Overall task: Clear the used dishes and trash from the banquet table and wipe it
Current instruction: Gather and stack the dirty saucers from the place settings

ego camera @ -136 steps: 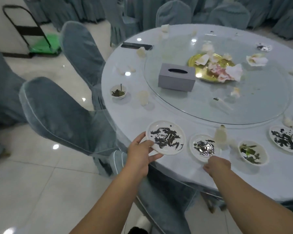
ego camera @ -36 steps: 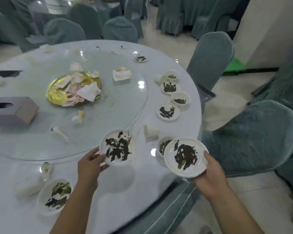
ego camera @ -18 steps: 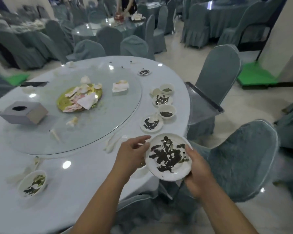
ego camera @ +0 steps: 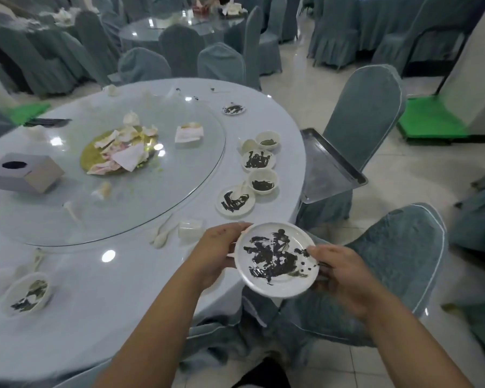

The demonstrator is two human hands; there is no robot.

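A white plate (ego camera: 275, 284) smeared with dark scraps hangs at the round table's (ego camera: 118, 298) near right edge, with the rim of another plate showing under it. My left hand (ego camera: 213, 253) grips its left rim and my right hand (ego camera: 339, 270) grips its right rim. More dirty dishes stand along the table's right side: a plate (ego camera: 235, 201), a bowl (ego camera: 263, 181), a second plate (ego camera: 258, 160) and a small bowl (ego camera: 268, 139). A bowl (ego camera: 25, 294) with green scraps sits at the near left. On the glass turntable (ego camera: 163, 197) a gold platter (ego camera: 95, 158) holds crumpled napkins.
A metal tray (ego camera: 328, 169) rests on the seat of a covered chair (ego camera: 361, 113) right of the table. Another covered chair (ego camera: 398, 264) is beside my right arm. A grey tissue box (ego camera: 23, 173), spoons (ego camera: 163, 233) and a folded towel (ego camera: 189, 134) lie on the table. A green trolley (ego camera: 431, 121) stands at far right.
Earlier each hand held a dirty plate apart; they came together and now both hands hold the plates as one stack. My view has swung right along the table's edge.
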